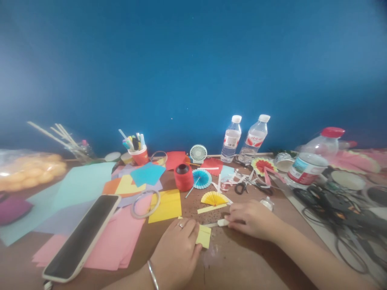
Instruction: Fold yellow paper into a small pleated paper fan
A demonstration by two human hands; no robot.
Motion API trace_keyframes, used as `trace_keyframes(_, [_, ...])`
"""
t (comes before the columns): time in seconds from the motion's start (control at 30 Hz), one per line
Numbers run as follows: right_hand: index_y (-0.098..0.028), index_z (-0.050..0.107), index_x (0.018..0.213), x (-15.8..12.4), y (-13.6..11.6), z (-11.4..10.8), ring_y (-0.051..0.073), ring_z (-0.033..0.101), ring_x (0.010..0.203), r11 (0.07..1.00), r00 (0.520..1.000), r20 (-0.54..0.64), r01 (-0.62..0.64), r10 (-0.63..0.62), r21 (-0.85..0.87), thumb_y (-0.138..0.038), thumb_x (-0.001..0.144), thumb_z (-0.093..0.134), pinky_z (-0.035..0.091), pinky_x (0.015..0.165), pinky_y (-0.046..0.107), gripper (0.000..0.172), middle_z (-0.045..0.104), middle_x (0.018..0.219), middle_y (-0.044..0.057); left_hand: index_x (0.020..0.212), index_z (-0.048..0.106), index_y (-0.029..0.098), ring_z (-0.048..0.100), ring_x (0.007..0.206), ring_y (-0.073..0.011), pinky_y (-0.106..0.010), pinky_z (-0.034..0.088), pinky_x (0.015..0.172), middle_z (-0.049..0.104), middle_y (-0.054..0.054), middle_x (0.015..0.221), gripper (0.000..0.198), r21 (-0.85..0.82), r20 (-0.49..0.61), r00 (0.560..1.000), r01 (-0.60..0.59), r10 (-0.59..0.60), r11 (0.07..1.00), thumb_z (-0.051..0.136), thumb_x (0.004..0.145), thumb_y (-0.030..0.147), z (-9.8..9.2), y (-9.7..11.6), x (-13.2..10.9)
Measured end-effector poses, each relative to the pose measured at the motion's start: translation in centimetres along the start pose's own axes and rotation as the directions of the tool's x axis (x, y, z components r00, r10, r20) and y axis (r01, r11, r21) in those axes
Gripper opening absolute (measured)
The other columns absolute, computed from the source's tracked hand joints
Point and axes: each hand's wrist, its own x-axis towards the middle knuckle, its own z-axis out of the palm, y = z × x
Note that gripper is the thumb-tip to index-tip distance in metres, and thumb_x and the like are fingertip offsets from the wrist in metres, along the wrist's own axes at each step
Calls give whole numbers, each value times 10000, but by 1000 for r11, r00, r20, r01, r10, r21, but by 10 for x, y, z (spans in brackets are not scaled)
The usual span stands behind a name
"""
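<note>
The left hand (178,249) covered part of the pale yellow paper (205,237), while the right hand (250,219) hid one end of a small white object (223,222) (its kind was unclear). The left edge cut off a purple item (13,210); the black cables (341,215) at right were blurred.

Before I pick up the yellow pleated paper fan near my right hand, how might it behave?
The yellow pleated paper fan looks thin, so it's probably very light for its size. Its spread folds may flex or close if your fingers squeeze them. Those narrow pleats could also crush under a hard push.
</note>
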Motion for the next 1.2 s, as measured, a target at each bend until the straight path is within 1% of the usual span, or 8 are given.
trace_keyframes(0.27, [-233,625,788,3,-3,2,110,562,689,1000,1000,-2,5,-5,19,-356,867,353,288,538,217,309,638,786,4,1134,466,167,455,948,-230,-402,351,843,534,-86,1016,325,9,-3,1000,-13,13,1000,350,834,216,0,0,0])
trace_keyframes(0.4, [-237,621,781,3,-2,1,107,564,692,1000,1000,1,4,-4,30,-344,861,374,292,551,217,281,633,770,-10,1133,465,174,448,958,-230,-413,345,855,533,-77,1026,323,-12,0,1000,-18,18,1000,353,833,216,-2,1,1])
trace_keyframes(0.57, [-235,621,767,-7,3,-4,108,560,661,1000,999,32,1,-1,24,-332,852,391,273,531,224,264,614,715,-11,1177,427,196,436,984,-221,-390,345,884,515,-60,1082,374,-72,36,995,-87,90,994,410,807,248,-7,4,1])
trace_keyframes(0.63, [-234,617,758,-11,4,-5,108,559,654,1000,999,44,-9,8,27,-325,850,395,268,528,224,258,609,706,-12,1194,412,189,428,1003,-229,-393,338,896,505,-67,1112,391,-60,40,994,-101,103,993,403,812,273,-4,6,0])
trace_keyframes(0.8, [-237,613,737,-12,4,-6,106,555,640,999,999,48,-18,16,39,-326,844,409,261,522,225,248,612,712,-17,1227,380,140,411,1046,-259,-410,334,896,468,-108,1187,418,30,11,997,-79,79,996,338,841,297,9,5,-5])
trace_keyframes(0.9, [-236,615,736,-11,5,-5,110,554,636,999,999,37,-14,12,35,-331,845,401,256,517,227,259,614,707,-14,1219,390,148,427,1017,-252,-405,342,882,489,-102,1146,416,37,15,996,-91,91,995,366,830,293,10,5,-5])
trace_keyframes(1.0, [-232,615,730,-11,6,-4,113,553,638,1000,1000,28,-10,9,26,-334,848,394,252,516,230,271,615,703,-11,1203,405,158,441,971,-243,-406,349,861,511,-94,1091,410,23,24,996,-86,86,996,395,815,290,5,6,-4])
trace_keyframes(1.2, [-235,609,726,-9,6,-3,107,551,642,1000,999,35,-14,13,8,-331,849,395,247,519,231,265,610,708,-16,1192,415,174,434,953,-240,-411,340,856,507,-85,1078,401,-15,33,996,-76,77,997,403,808,288,-2,7,-4])
